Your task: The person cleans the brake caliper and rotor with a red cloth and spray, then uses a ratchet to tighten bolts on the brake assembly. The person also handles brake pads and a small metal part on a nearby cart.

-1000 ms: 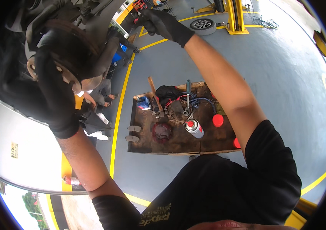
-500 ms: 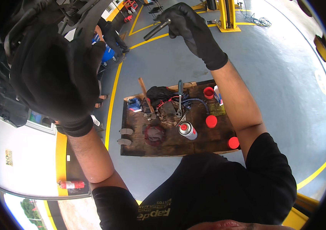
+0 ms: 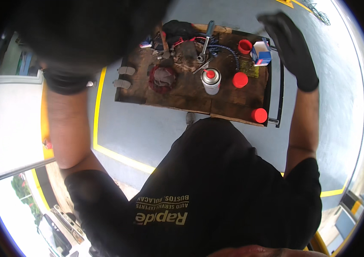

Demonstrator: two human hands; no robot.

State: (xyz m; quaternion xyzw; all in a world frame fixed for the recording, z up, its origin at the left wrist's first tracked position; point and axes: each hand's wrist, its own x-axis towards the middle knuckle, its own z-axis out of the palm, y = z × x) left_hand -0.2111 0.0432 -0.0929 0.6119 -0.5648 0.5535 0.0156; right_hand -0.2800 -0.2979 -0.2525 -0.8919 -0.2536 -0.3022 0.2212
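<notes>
My left hand (image 3: 92, 34), in a black glove, looms large and blurred at the upper left; its fingers are hidden. On the right, my gloved right hand (image 3: 291, 49) is raised beyond the table's right edge, smeared by motion. A faint dark streak by its fingertips fits the short metal pin (image 3: 257, 32) it pinches. Below and between the hands stands a wooden-topped table (image 3: 182, 99). On it are a spray can (image 3: 211, 82) with a red nozzle, a ratchet wrench (image 3: 205, 45), two brake pads (image 3: 123, 77), and a dark red round dish (image 3: 162, 79).
Red caps (image 3: 240, 80) and an open red cup (image 3: 245, 46) sit on the table's right side, beside a blue-and-white box (image 3: 261, 54). A hammer (image 3: 164, 42), rags (image 3: 186, 55) and a blue cord (image 3: 231, 50) lie toward the back. A black rail (image 3: 281, 90) runs along the right edge.
My view has tipped downward, so the table sits higher in the picture. My right hand has shifted right and lower, beside the table. My left hand now covers the upper left.
</notes>
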